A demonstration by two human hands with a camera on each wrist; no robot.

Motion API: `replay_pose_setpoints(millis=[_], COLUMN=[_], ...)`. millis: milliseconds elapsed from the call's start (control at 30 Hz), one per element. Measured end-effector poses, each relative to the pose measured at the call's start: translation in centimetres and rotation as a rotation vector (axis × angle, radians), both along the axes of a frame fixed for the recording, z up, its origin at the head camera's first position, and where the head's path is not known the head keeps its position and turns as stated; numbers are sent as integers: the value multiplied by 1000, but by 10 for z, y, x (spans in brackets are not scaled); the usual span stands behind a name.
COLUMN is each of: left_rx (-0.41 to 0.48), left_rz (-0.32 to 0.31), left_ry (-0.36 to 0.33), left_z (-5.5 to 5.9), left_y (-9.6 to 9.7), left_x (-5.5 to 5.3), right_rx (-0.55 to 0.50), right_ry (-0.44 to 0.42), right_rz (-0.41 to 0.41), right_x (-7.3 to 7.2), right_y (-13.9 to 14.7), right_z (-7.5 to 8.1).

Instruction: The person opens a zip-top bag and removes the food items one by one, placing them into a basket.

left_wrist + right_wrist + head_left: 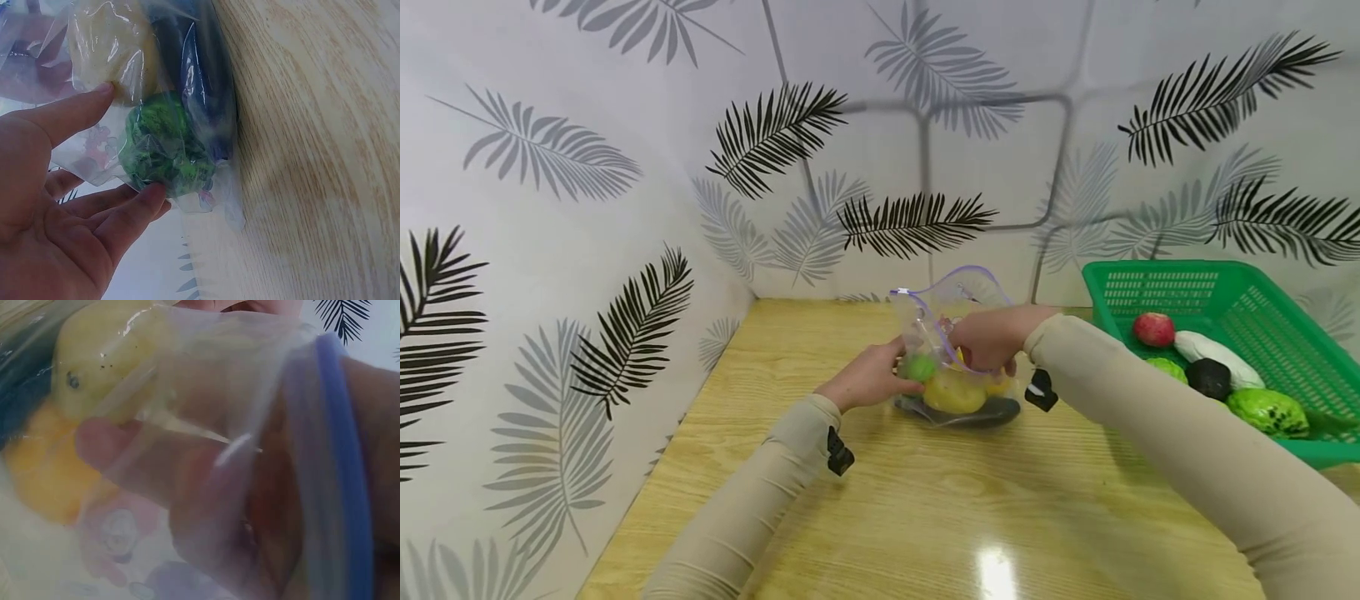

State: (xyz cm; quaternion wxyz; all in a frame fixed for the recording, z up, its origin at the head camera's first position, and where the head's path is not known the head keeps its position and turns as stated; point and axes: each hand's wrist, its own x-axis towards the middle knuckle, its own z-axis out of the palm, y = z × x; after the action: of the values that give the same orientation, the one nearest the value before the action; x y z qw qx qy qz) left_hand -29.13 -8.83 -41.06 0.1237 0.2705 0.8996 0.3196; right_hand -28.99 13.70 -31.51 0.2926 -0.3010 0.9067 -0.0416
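Observation:
A clear zip bag with a purple-blue zip strip stands open on the table. It holds a long dark eggplant at the bottom, a large yellow fruit, a lumpy green vegetable and an orange-coloured fruit. My left hand grips the bag's left side, thumb in front and fingers around the green vegetable's end. Through the mouth reaches my right hand; in the right wrist view a straight digit touches the orange fruit through blurry plastic. Its other fingers are partly hidden.
On the right stands a green plastic basket holding a red fruit, a long white vegetable, a dark round item and a bumpy green one. A leaf-patterned wall covering borders the wooden table behind and left.

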Motion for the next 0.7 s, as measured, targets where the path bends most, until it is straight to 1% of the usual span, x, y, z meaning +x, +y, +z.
replay_pose_setpoints(millis=[67, 267, 333, 433, 567, 700], left_rx=[-2, -12, -18, -19, -7, -2], left_rz=[2, 3, 1, -10, -19, -12], left_ry=[-5, -15, -14, -5, 5, -1], left_z=[0, 1, 1, 1, 0, 0], left_y=[0, 0, 0, 1, 2, 3], left_x=[0, 1, 1, 1, 1, 2], right_rx=[12, 9, -2, -6, 13, 26], right_ry=[-5, -95, -98, -57, 57, 161], right_rz=[-1, -43, -35, 20, 103, 116], right_x=[0, 0, 0, -1, -1, 4], right_y=[-1, -3, -4, -6, -9, -10], right_z=[0, -5, -7, -12, -17, -16])
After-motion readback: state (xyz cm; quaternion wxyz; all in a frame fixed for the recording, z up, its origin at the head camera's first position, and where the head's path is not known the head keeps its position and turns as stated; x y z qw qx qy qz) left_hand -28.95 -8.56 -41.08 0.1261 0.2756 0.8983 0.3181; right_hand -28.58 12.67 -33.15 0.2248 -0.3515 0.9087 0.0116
